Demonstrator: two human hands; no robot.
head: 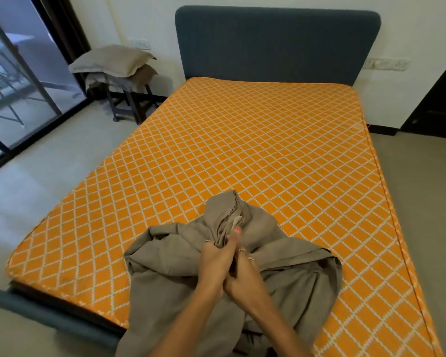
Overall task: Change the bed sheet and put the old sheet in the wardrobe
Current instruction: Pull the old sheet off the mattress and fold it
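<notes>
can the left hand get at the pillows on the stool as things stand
Probably not. The left hand grips the bunched grey sheet at the foot of the mattress, and the pillows sit far off beside the headboard.

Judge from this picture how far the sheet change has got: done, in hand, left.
Done: the orange mattress lies bare. In hand: the left hand and right hand grip the bunched grey sheet at the foot end. Left: no sheet is spread yet, and no wardrobe is identifiable in view.
</notes>
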